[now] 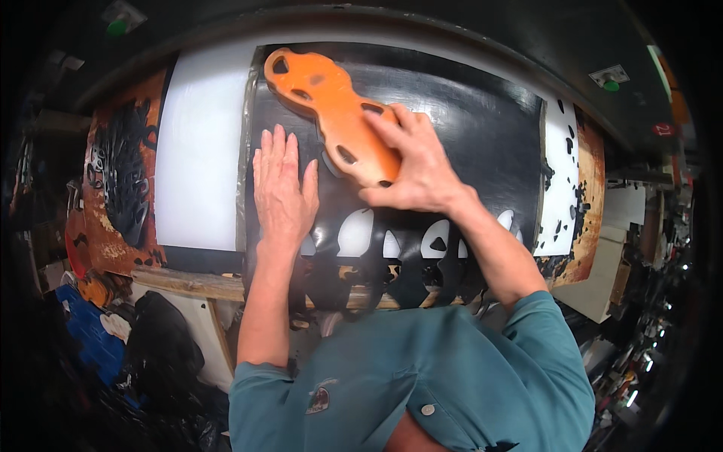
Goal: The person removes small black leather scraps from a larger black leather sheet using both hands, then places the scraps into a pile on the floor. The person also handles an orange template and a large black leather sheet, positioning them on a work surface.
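Note:
A glossy black sheet [482,135] lies over a white board, with several leaf-shaped holes along its near edge. On it rests an orange cutting die [316,83], long and wavy in outline, with several dark openings through it. My right hand [418,162] grips the die's near right end, thumb at the near edge and fingers over the far side. Flat on the sheet, left of the die, lies my left hand [282,181] with its fingers stretched out and nothing in it.
A white board [199,151] extends to the left, beside a pile of black cut pieces [128,173]. Small black scraps dot the white strip [557,181] at right. Dark machine housing [422,19] with green buttons [611,86] spans the far side. A black bag [162,339] sits at lower left.

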Action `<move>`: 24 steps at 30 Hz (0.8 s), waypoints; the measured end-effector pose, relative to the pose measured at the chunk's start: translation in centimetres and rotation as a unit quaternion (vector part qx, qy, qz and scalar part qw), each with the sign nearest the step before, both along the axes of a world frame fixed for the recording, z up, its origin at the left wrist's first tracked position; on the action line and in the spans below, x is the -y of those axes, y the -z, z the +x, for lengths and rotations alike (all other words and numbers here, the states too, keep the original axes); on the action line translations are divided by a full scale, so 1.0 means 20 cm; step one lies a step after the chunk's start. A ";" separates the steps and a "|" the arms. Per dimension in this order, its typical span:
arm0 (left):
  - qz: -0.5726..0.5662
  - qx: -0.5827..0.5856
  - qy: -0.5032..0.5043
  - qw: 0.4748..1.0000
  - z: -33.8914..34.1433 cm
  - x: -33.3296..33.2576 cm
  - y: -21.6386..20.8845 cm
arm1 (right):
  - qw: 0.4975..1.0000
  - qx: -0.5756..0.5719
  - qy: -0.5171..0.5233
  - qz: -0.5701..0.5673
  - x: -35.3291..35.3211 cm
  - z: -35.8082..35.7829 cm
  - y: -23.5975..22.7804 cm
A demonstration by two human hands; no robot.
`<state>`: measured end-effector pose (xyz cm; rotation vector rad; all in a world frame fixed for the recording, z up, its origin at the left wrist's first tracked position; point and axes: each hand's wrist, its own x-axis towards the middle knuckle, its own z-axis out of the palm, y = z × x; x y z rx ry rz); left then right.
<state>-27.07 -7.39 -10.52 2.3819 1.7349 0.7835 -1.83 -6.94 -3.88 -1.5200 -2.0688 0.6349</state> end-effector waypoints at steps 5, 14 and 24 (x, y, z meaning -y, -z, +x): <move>0.008 0.006 0.009 1.000 0.03 -0.03 -0.12 | 0.891 -0.390 -0.011 -0.230 -0.05 0.22 -0.14; -0.244 0.340 0.151 0.896 0.47 0.16 -0.44 | 0.818 -0.530 0.048 -0.218 0.18 0.18 -0.15; -0.440 0.666 -0.126 0.589 0.30 0.39 -0.25 | 0.843 -0.509 0.040 -0.169 0.24 0.37 -0.10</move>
